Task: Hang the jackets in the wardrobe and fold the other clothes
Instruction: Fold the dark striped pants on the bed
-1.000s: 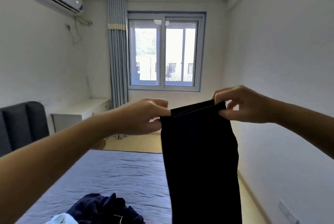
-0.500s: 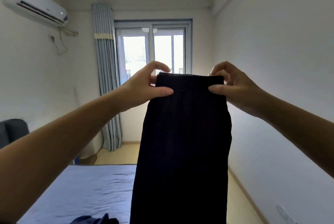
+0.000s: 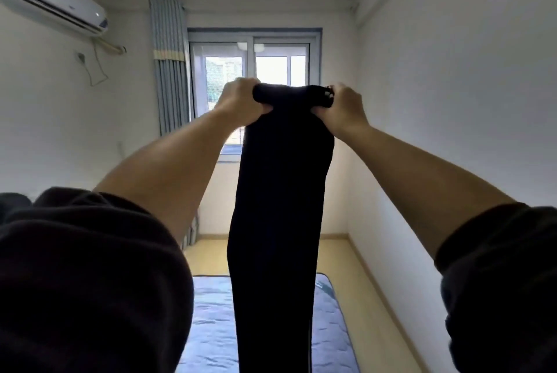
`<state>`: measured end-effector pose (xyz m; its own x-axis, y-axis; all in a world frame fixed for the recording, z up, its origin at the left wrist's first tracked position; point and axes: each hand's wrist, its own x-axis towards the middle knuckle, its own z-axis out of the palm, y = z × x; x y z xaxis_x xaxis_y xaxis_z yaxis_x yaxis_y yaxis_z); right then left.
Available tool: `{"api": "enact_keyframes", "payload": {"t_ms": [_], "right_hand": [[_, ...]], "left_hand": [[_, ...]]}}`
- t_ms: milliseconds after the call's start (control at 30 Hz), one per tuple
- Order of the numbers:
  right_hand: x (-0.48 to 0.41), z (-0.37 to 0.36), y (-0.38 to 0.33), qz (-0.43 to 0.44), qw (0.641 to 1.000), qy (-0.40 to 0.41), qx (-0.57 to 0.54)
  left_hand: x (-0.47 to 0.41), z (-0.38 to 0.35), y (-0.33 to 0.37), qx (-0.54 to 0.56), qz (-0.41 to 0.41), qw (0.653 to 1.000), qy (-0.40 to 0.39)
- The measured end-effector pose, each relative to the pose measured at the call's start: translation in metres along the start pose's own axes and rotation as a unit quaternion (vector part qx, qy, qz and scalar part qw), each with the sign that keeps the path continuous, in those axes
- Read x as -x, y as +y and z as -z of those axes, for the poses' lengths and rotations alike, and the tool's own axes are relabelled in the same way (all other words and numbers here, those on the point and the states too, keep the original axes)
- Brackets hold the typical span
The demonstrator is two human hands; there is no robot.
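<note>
A long, narrow, black cloth garment (image 3: pixel 280 207), probably a pair of trousers laid leg on leg, though the dark fabric shows little detail, is held up at arm's length in front of the white-framed window (image 3: pixel 271 65). The left hand (image 3: pixel 239 101) grips its top left corner, with the fingers (image 3: pixel 244 84) curled over the edge and the thumb underneath. The right hand (image 3: pixel 345 109) grips the top right corner in the same way. The top edge looks bunched or rolled between the two hands. The garment hangs straight down, and its lower end runs out of the frame over the pale blue quilted bed (image 3: pixel 214 327). A striped grey-blue curtain (image 3: pixel 168 71) hangs left of the window, and a white wall air conditioner (image 3: pixel 54 8) is mounted high on the left wall.
</note>
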<state>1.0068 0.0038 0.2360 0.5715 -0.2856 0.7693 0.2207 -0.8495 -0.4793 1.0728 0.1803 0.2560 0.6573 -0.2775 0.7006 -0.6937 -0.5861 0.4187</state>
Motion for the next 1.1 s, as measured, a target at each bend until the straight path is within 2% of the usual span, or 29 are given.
{"api": "enact_keyframes", "payload": {"t_ms": [133, 267, 433, 600, 800, 933, 1100], "right_hand": [[0.012, 0.042, -0.012, 0.042, 0.999, -0.015, 0.024], [0.07, 0.071, -0.014, 0.036, 0.997, -0.065, 0.039], [0.199, 0.094, -0.01, -0.016, 0.992, -0.121, 0.037], [0.363, 0.098, -0.002, -0.099, 0.974, -0.199, 0.051], [0.539, 0.099, -0.004, -0.208, 0.92, -0.328, 0.053], [0.591, 0.093, -0.006, -0.252, 0.893, -0.372, 0.034], [0.639, 0.052, 0.029, -0.315, 0.846, -0.428, -0.035]], "left_hand": [[0.017, 0.015, 0.021, -0.012, -0.034, 0.999, 0.025], [0.078, 0.01, 0.031, 0.02, -0.037, 0.999, -0.02], [0.197, -0.004, 0.029, 0.043, -0.031, 0.993, -0.108], [0.36, -0.02, 0.014, 0.082, 0.015, 0.976, -0.203], [0.532, -0.023, -0.016, 0.114, 0.064, 0.929, -0.345], [0.584, -0.025, -0.034, 0.144, 0.088, 0.896, -0.411], [0.632, -0.06, -0.07, 0.16, 0.18, 0.849, -0.47]]}}
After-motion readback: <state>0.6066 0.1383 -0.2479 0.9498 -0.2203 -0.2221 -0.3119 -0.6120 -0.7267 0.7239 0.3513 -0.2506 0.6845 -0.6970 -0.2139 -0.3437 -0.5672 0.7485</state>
